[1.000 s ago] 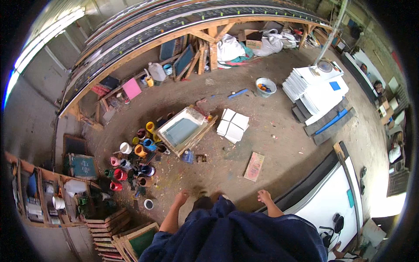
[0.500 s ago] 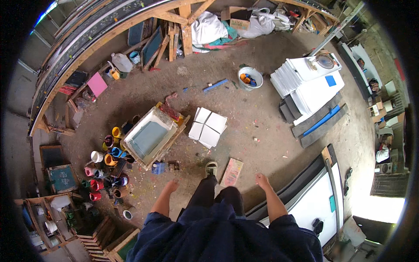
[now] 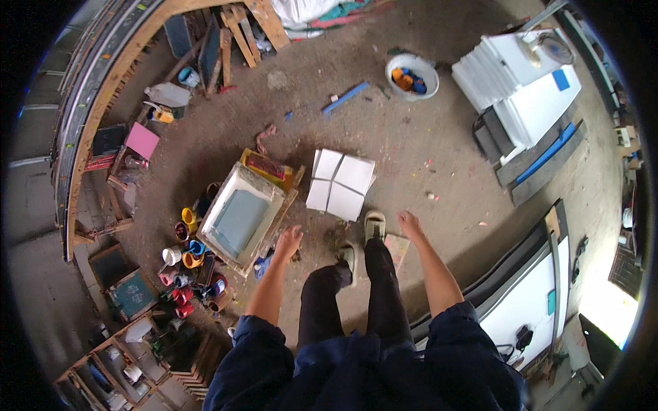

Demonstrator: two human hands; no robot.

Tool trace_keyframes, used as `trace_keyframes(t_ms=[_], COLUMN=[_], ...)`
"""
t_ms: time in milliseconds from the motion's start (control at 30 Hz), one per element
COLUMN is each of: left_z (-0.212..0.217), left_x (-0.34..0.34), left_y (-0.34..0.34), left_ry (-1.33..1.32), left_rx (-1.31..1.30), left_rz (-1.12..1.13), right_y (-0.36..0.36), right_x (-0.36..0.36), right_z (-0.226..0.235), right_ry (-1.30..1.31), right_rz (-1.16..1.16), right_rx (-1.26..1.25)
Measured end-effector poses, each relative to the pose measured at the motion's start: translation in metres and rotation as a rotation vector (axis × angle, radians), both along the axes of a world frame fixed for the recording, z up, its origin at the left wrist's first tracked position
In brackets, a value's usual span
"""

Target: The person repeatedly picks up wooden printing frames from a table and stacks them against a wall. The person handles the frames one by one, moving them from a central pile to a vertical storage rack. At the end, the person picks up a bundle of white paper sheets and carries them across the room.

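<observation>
Both hands hang empty with fingers loosely spread, the left hand (image 3: 288, 241) near the framed printing screen (image 3: 240, 220) on the floor and the right hand (image 3: 410, 223) beside the white tiles (image 3: 340, 183), so step carefully between them.

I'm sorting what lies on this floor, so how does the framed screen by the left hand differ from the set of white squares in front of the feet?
The framed screen is one piece with a raised pale rim around a grey-green panel; the white squares are four flat plain sheets laid two by two. The screen lies nearer the left hand, beside the coloured cups; the squares lie ahead of the sandalled feet. Both lie flat on the dirt floor, set askew.
</observation>
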State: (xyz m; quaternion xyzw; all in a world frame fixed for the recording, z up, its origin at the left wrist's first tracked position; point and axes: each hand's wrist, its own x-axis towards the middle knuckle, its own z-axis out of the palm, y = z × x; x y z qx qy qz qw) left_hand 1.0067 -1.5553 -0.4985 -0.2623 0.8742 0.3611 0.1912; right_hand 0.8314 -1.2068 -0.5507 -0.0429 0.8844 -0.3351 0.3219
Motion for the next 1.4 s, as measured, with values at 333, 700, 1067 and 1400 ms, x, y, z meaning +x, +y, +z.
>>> trace_keyframes(t_ms=[333, 700, 1067, 1400], left_z=[-0.098, -0.233, -0.324, -0.28], left_x=[-0.067, -0.12, -0.163, -0.179], left_y=[-0.041, -0.073, -0.047, -0.031], left_ry=[-0.075, -0.005, 0.317, 0.272], left_rx=[-0.045, 0.024, -0.237, -0.232], left_rz=[-0.257, -0.34, -0.48, -0.431], right_y=[-0.035, -0.122, -0.153, -0.143], right_x=[0.026, 0.024, 0.009, 0.008], right_z=[-0.093, -0.202, -0.326, -0.279], right_ry=[-0.053, -0.181, -0.026, -0.273], right_rz=[-0.094, -0.331, -0.635, -1.048], right_rx=[0.105, 0.18, -0.029, -0.33])
